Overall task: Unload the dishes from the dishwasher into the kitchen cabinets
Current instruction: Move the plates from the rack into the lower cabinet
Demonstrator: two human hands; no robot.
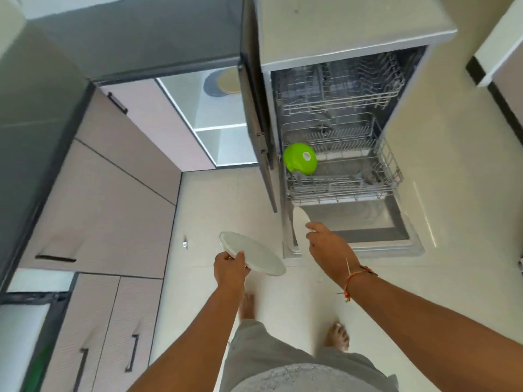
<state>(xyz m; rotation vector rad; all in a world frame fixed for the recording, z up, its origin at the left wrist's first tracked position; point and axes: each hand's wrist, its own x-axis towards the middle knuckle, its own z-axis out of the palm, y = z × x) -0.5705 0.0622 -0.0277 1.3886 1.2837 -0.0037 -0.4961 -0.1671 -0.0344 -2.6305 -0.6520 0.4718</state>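
My left hand (229, 267) grips a pale grey plate (254, 254) by its near rim, held above the floor left of the dishwasher (334, 66). My right hand (325, 244) pinches a white plate (300, 222) seen edge-on, just above the lowered dishwasher door (368, 230). The lower rack (387, 176) is pulled out and holds a green bowl (300, 159) at its left end. The upper rack (339, 94) looks bare.
An open cabinet (223, 128) with white shelves stands left of the dishwasher; grey and beige plates (219, 84) lie on its top shelf. Its open door (256, 108) hangs between cabinet and dishwasher. Closed drawers (113, 193) line the left. My bare feet stand on the tiled floor.
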